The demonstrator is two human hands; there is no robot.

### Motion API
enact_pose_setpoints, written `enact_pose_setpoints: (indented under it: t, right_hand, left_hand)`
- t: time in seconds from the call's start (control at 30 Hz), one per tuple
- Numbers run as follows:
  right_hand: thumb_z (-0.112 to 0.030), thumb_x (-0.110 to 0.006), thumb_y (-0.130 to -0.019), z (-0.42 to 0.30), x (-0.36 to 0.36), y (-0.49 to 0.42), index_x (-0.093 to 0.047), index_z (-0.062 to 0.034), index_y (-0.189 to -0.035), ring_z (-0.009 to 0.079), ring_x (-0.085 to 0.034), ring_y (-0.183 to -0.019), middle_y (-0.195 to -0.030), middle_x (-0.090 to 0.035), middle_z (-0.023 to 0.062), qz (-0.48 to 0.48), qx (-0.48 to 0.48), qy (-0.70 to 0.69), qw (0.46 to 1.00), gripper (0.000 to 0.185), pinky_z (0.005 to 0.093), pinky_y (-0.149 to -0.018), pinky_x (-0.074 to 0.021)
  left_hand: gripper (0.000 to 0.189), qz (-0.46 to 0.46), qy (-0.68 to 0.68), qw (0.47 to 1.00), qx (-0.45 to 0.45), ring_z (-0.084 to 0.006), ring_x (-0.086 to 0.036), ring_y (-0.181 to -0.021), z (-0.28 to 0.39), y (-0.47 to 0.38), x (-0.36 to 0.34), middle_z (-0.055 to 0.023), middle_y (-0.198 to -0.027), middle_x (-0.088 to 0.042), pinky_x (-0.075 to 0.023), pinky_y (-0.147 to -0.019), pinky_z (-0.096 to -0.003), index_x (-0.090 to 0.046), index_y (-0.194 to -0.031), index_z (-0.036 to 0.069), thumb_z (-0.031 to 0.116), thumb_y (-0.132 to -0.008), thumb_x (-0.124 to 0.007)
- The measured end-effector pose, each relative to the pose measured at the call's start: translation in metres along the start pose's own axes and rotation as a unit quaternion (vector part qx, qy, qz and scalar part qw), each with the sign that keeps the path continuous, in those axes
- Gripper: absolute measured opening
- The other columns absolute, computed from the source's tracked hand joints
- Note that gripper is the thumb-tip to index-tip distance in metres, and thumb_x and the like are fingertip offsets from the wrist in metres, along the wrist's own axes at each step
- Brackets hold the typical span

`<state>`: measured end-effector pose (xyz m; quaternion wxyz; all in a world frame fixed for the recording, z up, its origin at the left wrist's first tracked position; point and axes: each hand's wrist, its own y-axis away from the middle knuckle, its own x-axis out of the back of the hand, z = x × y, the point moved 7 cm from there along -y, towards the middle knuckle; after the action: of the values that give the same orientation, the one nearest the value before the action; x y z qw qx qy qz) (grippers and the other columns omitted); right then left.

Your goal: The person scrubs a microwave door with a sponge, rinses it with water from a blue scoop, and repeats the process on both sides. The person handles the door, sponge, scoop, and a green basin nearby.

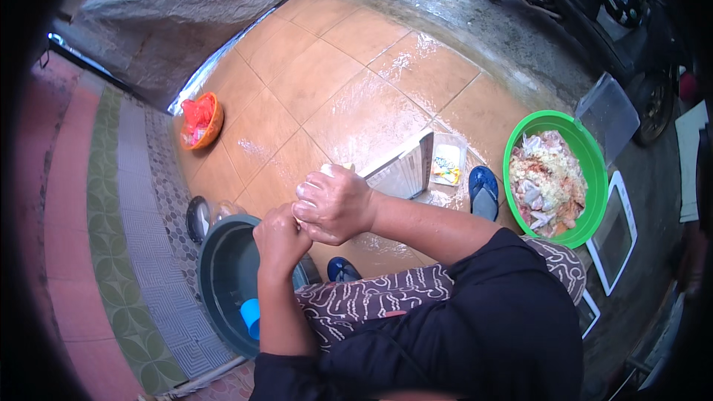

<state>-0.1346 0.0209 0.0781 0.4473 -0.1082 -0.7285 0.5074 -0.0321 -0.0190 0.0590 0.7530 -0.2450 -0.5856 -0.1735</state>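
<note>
My right hand is clenched in a fist, wet and streaked with what looks like suds. Pressed against it is my left hand, also curled shut. A small bit of a pale yellow item shows at the top of my right fist, and another bit shows between the hands; most of it is hidden by fingers. Below and left of my hands stands a dark grey plastic tub. A bright blue cup or dipper is inside the tub, partly covered by my left forearm.
A green basin at right holds raw meat pieces topped with pale minced seasoning. Ahead are a white-edged panel and a clear container with packets. An orange basket sits far left. A motorcycle stands beyond the wet tiles.
</note>
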Motion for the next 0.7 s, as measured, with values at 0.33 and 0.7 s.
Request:
enact_pose_setpoints:
  t: [0.33, 0.7]
  right_hand:
    - [-0.029, -0.059, -0.072, 0.165, 0.058, 0.055, -0.061, -0.0146, -0.069, 0.0215, -0.058, -0.071, -0.072, -0.060, 0.0045, 0.050, -0.163, 0.214, 0.962, 0.015, 0.0386, -0.062, -0.0435]
    - [-0.023, -0.053, -0.081, 0.291, -0.047, 0.410, -0.054, -0.0062, -0.118, 0.0358, -0.040, -0.125, -0.131, -0.045, 0.0182, -0.293, -0.697, 0.130, 0.642, 0.041, 0.0468, -0.099, -0.0386]
  left_hand:
    - [0.023, -0.042, 0.000, 0.997, 0.065, -0.0324, -0.059, -0.071, 0.004, 0.011, -0.009, -0.0110, -0.074, -0.056, -0.0444, -0.060, -0.0422, -0.061, -0.080, 0.004, 0.024, -0.077, -0.071]
    - [0.029, -0.160, 0.338, 0.869, 0.324, -0.0089, -0.049, -0.057, -0.080, 0.020, -0.040, 0.0009, -0.067, -0.053, -0.0395, -0.051, -0.0250, -0.062, -0.099, -0.004, 0.017, -0.081, -0.070]
